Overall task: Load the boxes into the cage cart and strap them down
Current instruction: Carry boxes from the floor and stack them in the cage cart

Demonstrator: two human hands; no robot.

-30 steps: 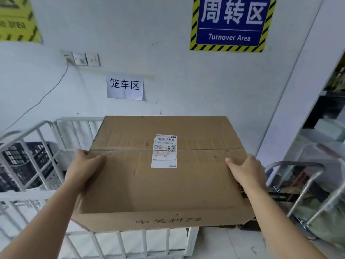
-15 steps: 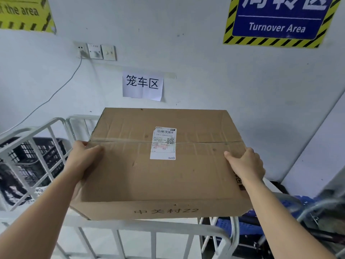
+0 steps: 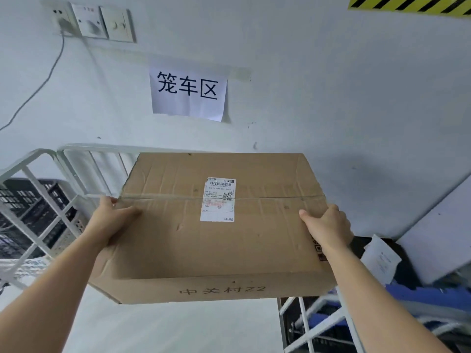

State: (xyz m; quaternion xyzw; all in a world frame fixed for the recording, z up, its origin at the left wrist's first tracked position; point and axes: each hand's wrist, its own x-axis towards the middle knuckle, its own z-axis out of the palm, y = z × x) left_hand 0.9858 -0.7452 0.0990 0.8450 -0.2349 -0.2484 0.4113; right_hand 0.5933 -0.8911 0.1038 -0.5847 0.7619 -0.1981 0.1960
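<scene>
A large brown cardboard box (image 3: 216, 240) with a white shipping label on its taped top hangs in the air in front of me. My left hand (image 3: 112, 220) grips its left edge, thumb on top. My right hand (image 3: 327, 226) grips its right edge the same way. The box is over the white metal cage cart (image 3: 76, 154), whose pale floor shows beneath it. The cart's barred left and back walls rise at the left; a barred right wall shows at the lower right.
Black plastic crates (image 3: 30, 215) stand behind the cart's left bars. Blue items and a white paper (image 3: 379, 261) lie outside the cart at the right. A white wall with a paper sign (image 3: 188, 93), sockets (image 3: 94, 21) and a cable is straight ahead.
I have stepped closer; the box has moved forward past the cart's near rail, which has left the view, and now hangs over the cart floor. Both hands keep their hold.
</scene>
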